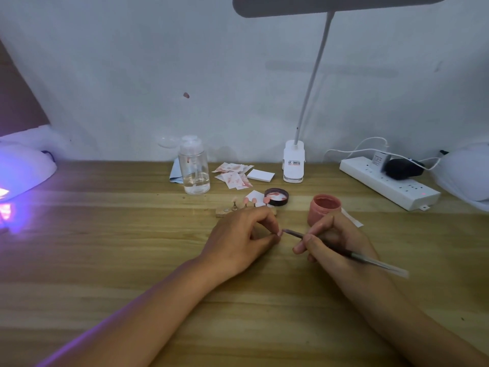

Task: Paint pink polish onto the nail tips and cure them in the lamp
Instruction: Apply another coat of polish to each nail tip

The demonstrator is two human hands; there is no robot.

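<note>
Painting looks about midway. The left hand pinches a nail tip above the table, and the right hand grips the brush that meets it. Pink tips stand at 12 o'clock, the open polish jar at 1 o'clock. The lamp glows at 9 o'clock; curing remains.

Wooden table against pale wall, violet glow.

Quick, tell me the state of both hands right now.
Left hand: pinching a nail tip.
Right hand: gripping the brush.
</note>
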